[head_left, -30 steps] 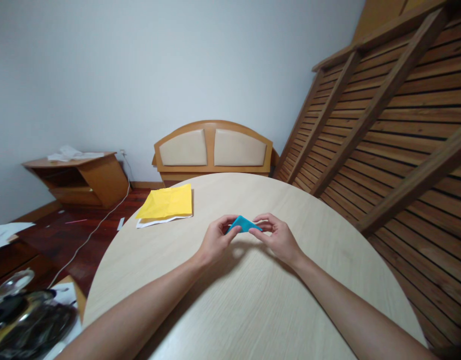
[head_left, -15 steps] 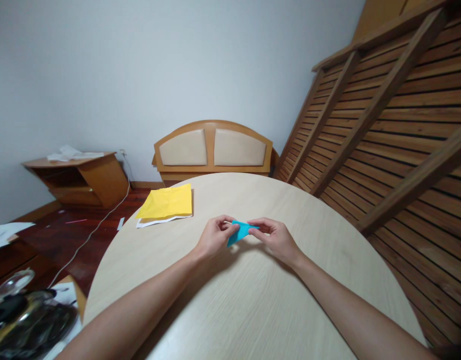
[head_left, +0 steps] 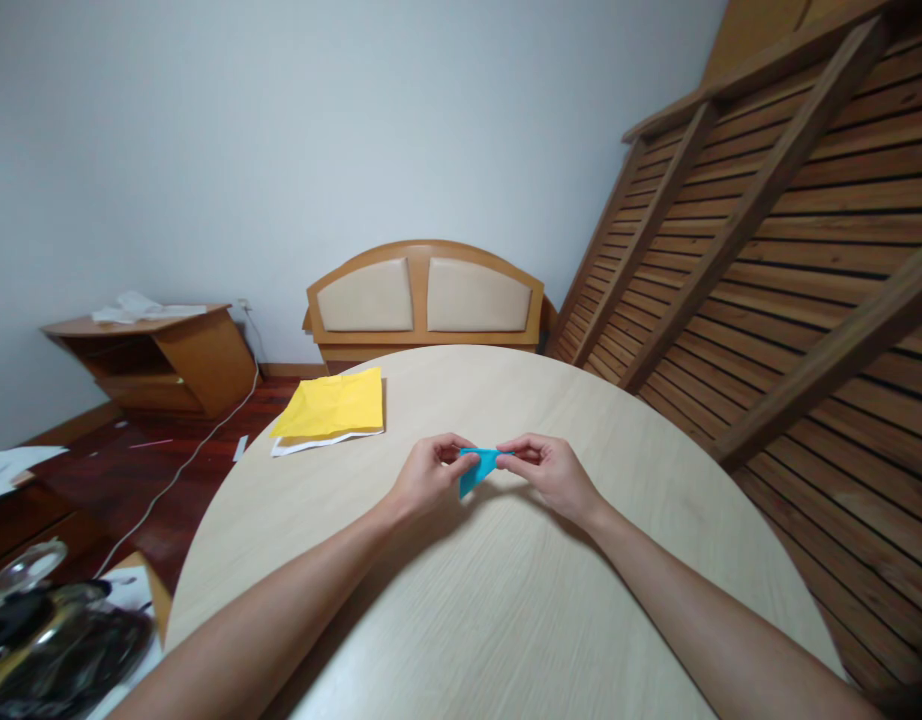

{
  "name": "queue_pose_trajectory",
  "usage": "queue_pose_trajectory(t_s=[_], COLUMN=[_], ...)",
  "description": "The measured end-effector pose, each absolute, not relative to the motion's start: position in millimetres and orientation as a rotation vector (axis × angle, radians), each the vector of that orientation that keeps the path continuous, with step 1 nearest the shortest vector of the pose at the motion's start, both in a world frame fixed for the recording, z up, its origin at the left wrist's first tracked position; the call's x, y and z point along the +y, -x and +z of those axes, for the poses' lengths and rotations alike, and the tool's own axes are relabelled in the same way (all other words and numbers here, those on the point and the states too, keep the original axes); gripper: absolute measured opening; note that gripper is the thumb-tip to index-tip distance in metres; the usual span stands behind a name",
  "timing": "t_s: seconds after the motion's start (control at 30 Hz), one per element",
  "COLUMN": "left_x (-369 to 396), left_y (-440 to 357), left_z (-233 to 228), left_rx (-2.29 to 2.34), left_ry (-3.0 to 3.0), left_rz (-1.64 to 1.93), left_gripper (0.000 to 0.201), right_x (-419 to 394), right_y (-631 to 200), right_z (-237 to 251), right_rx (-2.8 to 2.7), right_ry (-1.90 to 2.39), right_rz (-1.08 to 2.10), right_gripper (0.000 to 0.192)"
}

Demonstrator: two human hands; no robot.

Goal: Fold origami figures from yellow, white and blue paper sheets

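Note:
A small folded piece of blue paper [head_left: 476, 474] is held between my two hands, just above the round table [head_left: 551, 610]. My left hand [head_left: 429, 474] pinches its left upper part, thumb on the near side and fingers behind. At the right corner, my right hand [head_left: 549, 472] pinches it between thumb and fingertips. The paper's lower point hangs down toward the tabletop on the left side. Both sets of fingertips hide parts of its upper edge.
Yellow paper [head_left: 333, 402] lies over white sheets [head_left: 290, 449] at the table's far left. A slatted wooden frame [head_left: 798, 260] leans along the right. Behind the table stands a headboard [head_left: 423, 295]. A low cabinet [head_left: 213, 360] and a cable [head_left: 180, 487] are on the left.
The blue paper has tilted: its upper edge now runs nearly level and its lower point hangs slightly lower. Both hands keep their pinch with only small shifts.

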State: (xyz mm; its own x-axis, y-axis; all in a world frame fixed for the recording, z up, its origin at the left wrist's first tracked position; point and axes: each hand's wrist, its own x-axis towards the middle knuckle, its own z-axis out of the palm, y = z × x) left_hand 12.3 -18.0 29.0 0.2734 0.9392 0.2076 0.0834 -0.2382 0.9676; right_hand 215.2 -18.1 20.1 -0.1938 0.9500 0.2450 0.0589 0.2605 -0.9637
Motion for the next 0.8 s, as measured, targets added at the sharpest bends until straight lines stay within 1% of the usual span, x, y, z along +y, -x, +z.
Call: queue_pose_trajectory(t_s=[0.17,0.3,0.5,0.73,0.8], left_x=[-18,-17,-18,-22,-23], left_y=[-12,-13,-17,-21,-22], left_z=[26,19,14,22,24], left_rx=[0.985,1.002,0.99,0.963,0.96], left_ry=[-1.606,-1.653,-1.595,-1.415,-1.387], left_rz=[1.075,1.015,0.905,0.877,0.89], left_gripper=[0.024,0.021,0.026,0.034,0.035], right_x=[-19,-20,-21,-21,-20], right_y=[-213,-212,-214,-212,-211], right_z=[21,22,25,24,23], right_rx=[-1.522,-1.543,-1.631,-1.579,-1.543], right_ry=[1.025,1.032,1.029,1.016,1.002], right_rz=[1.089,1.052,0.97,0.962,0.982], right_gripper=[0.036,0.033,0.03,0.036,0.043])
